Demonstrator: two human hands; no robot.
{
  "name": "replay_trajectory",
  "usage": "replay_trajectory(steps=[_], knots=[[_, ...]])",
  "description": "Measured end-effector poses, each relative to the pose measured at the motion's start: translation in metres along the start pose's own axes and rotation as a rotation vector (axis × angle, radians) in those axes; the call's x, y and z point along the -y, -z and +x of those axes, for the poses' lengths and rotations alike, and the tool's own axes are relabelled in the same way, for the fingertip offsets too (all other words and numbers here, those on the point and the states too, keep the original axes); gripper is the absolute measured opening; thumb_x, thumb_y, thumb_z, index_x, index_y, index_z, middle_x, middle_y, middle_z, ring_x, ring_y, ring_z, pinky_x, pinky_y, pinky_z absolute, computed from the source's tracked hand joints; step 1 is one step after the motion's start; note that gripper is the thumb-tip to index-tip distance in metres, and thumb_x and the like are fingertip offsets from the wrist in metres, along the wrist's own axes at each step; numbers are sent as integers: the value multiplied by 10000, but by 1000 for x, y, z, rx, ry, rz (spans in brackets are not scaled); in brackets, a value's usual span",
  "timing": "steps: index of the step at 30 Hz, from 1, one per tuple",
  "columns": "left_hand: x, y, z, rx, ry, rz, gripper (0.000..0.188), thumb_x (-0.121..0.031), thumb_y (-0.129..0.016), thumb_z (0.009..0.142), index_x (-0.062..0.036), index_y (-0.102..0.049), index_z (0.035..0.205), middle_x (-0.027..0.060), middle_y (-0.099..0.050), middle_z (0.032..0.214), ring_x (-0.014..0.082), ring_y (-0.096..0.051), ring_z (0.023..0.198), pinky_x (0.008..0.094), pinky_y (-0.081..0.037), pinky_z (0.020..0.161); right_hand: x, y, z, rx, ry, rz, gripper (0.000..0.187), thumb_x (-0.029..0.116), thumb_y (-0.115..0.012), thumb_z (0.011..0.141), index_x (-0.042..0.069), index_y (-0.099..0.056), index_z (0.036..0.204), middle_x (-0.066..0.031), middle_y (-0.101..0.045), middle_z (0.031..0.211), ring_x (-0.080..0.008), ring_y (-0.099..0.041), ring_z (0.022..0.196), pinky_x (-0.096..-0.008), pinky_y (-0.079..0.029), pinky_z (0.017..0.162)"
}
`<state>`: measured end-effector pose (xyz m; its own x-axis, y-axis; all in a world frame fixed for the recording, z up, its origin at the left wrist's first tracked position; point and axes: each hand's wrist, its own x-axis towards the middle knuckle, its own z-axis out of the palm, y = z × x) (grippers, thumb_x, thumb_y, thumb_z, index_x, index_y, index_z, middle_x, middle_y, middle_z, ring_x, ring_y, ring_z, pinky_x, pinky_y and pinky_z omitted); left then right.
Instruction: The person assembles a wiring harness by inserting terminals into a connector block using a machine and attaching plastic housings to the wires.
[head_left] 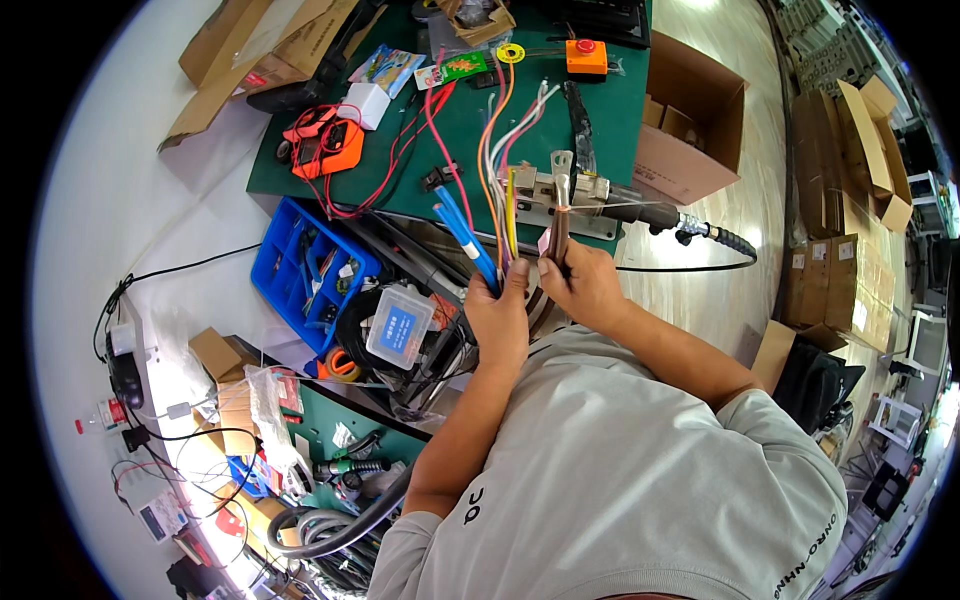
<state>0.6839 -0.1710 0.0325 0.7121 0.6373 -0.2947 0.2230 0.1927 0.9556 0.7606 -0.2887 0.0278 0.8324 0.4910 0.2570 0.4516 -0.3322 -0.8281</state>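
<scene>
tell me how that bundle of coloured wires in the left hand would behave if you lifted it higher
The bundle of coloured wires would probably flop: beyond the left hand its strands already splay and curve apart across the green mat. It looks light for its length, being thin insulated leads. Loose ends might snag the metal connector block beside them.

electronics workshop. evidence: green work mat [470, 130] over the bench, strewn with loose coloured wires [495, 140]; orange multimeter [325, 148] at the mat's left edge; blue parts tray [300, 265] just below the mat; orange stop-button box [586, 55] at its far end; open cardboard cartons [690, 130] right of the mat, on the floor.
</scene>
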Motion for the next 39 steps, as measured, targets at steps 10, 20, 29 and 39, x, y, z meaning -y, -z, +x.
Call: replay_trajectory(steps=[10,20,29,39], knots=[[5,16,88,-194,157,-88,335,-345,-653,966,-28,-579,885,24,-573,711,94,-525,595,250,-412,537,-22,-27,22,-189,104,-7,167,116,-704,822,39,-556,810,-122,-568,645,-335,-580,581,-432,-468,544],[79,12,124,-94,226,142,380,-381,-667,951,-29,-573,844,19,-563,698,97,-495,581,268,-393,525,-75,-62,15,-131,2,-68,222,151,-695,840,28,-517,790,-159,-573,639,-366,-592,587,-452,-476,542],[81,-1,149,-102,149,451,476,-413,-623,976,59,-573,929,75,-567,736,148,-484,651,331,-411,579,-89,-67,28,-125,-99,-43,177,137,-668,875,22,-537,844,-175,-579,651,-395,-586,584,-460,-473,545],[71,1,92,-176,-527,823,517,-354,-601,973,57,-501,1271,243,-519,1224,441,-446,1181,495,-327,1029,-90,-70,24,-88,-169,-75,210,144,-662,882,18,-516,799,-214,-567,650,-427,-575,596,-487,-464,537]])
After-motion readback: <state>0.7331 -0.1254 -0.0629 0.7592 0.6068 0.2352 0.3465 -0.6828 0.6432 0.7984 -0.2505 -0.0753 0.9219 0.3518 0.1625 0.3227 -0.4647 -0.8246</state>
